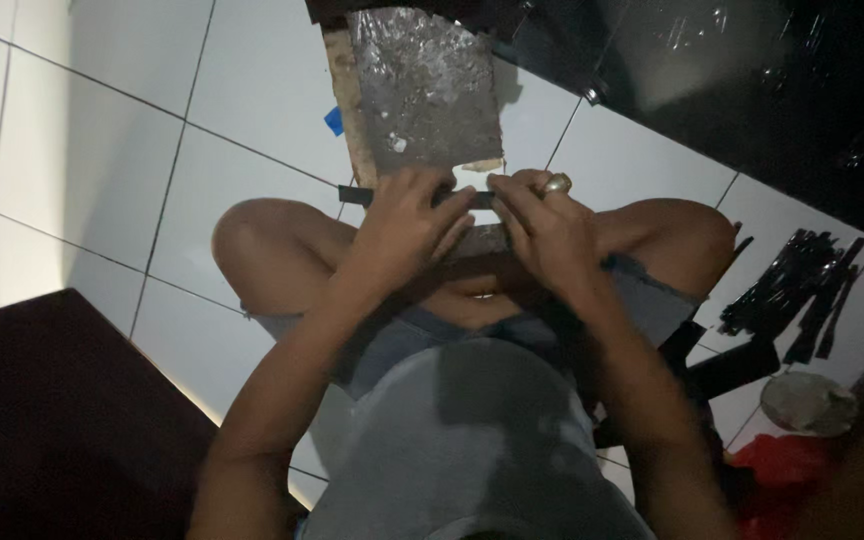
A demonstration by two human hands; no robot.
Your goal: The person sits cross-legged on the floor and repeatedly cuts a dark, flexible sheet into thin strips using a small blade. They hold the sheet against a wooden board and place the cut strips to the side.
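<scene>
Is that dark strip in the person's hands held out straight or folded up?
Straight. The dark strip runs level between the left hand and the right hand, each pinching one end, above the grey board.

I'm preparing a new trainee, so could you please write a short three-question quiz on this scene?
1. True or false: both hands hold the dark strip at once.
2. Which hand wears a ring? A) left hand B) right hand C) neither
3. Fill in: the pile of black strips lies on the white ____ floor.

Key:
1. True: the left hand and the right hand each have a grip on the strip, over the lower edge of the grey-coated board.
2. B: the ring sits on a right-hand finger.
3. Tiled.
</scene>
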